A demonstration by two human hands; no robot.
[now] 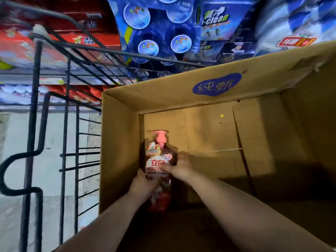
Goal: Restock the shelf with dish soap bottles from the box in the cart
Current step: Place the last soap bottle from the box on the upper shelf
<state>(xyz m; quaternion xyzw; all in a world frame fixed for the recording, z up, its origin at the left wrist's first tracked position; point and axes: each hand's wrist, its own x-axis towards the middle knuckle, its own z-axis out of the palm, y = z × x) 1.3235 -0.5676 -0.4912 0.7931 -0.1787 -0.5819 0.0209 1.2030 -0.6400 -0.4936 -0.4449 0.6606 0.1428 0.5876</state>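
Where the view drops into the cart, most of it is filled by a large open cardboard box (181, 91), made of plain brown corrugated board with creased flaps, a scuffed inner floor and a blue blot-shaped printed patch (217, 84) on its far wall. The box is enclosed on the left by the cart (34, 124), built of thin black metal bars and wire mesh. Beyond it, glossy blue packs (154, 24) with round bubble prints and red packs (81, 39) are seen stacked. A single dish soap bottle (160, 160) is found inside the box, close against its left wall. It is made of clear plastic filled with dark red liquid, fronted by a red and white label, and topped by a pink pump (160, 136). The bottle is gripped low on its left side by the left hand (143, 184), while the right hand (181, 166) is wrapped round its middle, thumb laid across the label. Whether the base is touching the box floor cannot be told.
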